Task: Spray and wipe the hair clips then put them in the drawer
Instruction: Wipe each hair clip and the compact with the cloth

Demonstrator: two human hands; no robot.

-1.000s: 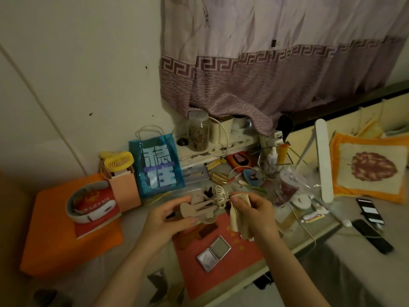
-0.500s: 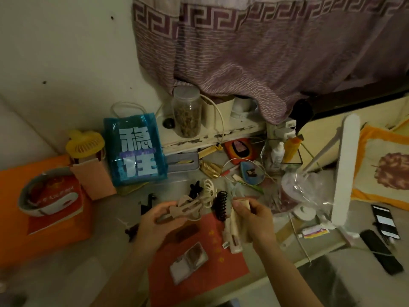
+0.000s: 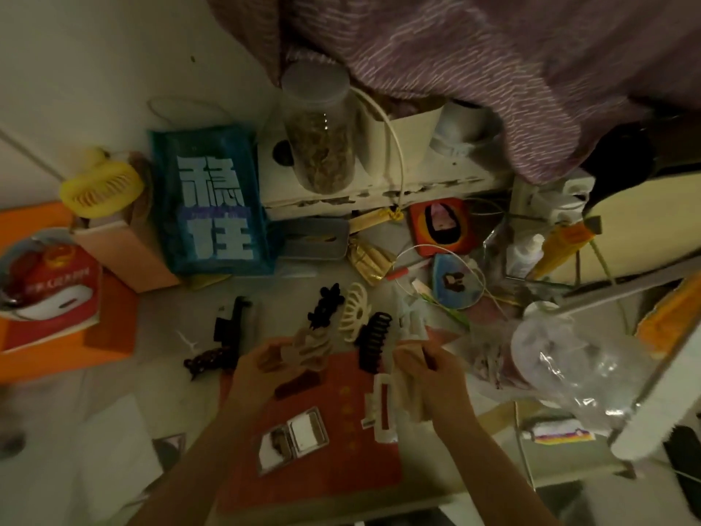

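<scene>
We see a beige hair clip (image 3: 303, 351) at the fingers (image 3: 265, 358) of our left hand, a beige cloth (image 3: 411, 389) under the right fingers (image 3: 413, 354). Between them lies a black comb clip (image 3: 373, 345); beyond it a cream claw clip (image 3: 352, 311) and a black flower clip (image 3: 324, 303). Below the fingers spreads a red mat (image 3: 341, 449) with gold stars. Farther off stand a blue bag (image 3: 212, 203) with pale characters, a yellow fan (image 3: 100, 189) and a purple curtain (image 3: 493, 51) with white dashes

Left hand (image 3: 252, 373) and right hand (image 3: 436, 377) (both curled) each in a grip.
</scene>
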